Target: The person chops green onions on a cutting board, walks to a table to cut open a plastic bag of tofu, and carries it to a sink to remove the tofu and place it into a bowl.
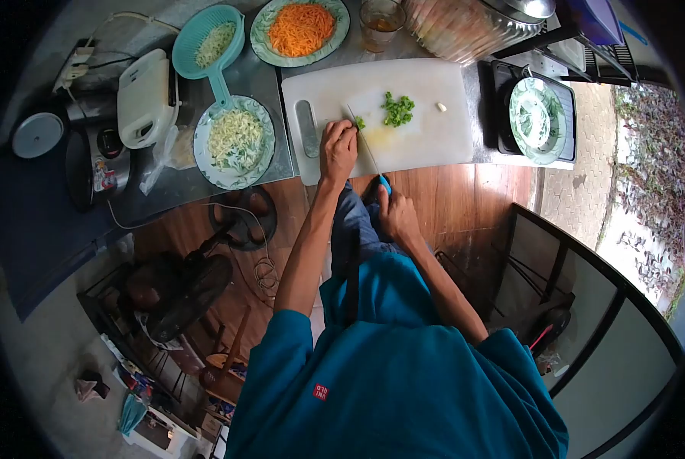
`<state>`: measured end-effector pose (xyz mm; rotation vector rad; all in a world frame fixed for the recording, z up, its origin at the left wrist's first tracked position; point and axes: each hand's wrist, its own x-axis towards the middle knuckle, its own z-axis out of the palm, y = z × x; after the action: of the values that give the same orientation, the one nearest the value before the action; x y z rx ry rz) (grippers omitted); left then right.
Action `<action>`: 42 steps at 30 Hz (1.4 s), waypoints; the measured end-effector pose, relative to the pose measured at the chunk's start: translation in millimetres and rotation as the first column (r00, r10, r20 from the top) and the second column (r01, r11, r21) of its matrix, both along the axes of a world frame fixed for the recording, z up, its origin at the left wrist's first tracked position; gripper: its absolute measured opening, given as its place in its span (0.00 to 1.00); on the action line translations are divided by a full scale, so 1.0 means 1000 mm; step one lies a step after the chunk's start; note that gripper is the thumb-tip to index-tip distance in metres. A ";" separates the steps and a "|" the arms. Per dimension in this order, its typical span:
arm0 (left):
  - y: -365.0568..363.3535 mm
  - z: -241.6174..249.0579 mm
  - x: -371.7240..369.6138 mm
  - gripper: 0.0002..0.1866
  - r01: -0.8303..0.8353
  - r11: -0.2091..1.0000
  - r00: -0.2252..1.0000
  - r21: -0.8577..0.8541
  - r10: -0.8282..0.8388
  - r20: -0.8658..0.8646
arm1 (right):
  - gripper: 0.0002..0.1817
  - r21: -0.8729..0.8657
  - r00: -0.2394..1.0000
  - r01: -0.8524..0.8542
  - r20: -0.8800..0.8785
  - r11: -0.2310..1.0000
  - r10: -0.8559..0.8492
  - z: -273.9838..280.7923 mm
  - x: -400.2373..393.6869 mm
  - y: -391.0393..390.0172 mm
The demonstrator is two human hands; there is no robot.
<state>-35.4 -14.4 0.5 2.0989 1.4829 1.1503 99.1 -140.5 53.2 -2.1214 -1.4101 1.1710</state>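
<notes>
My right hand is wrapped round the blue handle of a kitchen knife. Its blade lies across the white cutting board, close beside my left hand. With fingers curled, my left hand presses on the board's left part, and a bit of green vegetable shows at its fingertips; the rest is hidden under the fingers. Right of the blade sits a small pile of chopped greens. Farther right on the board is a small pale piece, perhaps a garlic clove.
Left of the board stand a plate of pale shreds, a turquoise strainer and a white appliance. Behind are a plate of shredded carrot and a glass. A patterned plate rests on a dark tray at right.
</notes>
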 end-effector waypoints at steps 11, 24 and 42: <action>-0.003 0.019 0.000 0.06 -0.012 1.000 0.996 -0.019 0.010 -0.086 | 0.24 -0.004 0.997 0.025 -0.067 1.000 -0.026 0.006 0.015 0.015; 0.003 0.006 -0.002 0.04 0.037 0.999 0.999 -0.013 -0.038 -0.029 | 0.24 0.091 0.998 -0.064 0.008 0.994 0.064 0.008 0.012 -0.010; -0.002 0.017 -0.008 0.08 0.063 0.995 0.995 -0.078 -0.069 -0.066 | 0.26 -0.058 0.999 0.038 0.037 0.998 -0.035 -0.004 0.028 -0.001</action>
<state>-43.1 -16.4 17.8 2.1382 1.4517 0.9917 126.7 -141.9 49.3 -2.2095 -1.3624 1.1793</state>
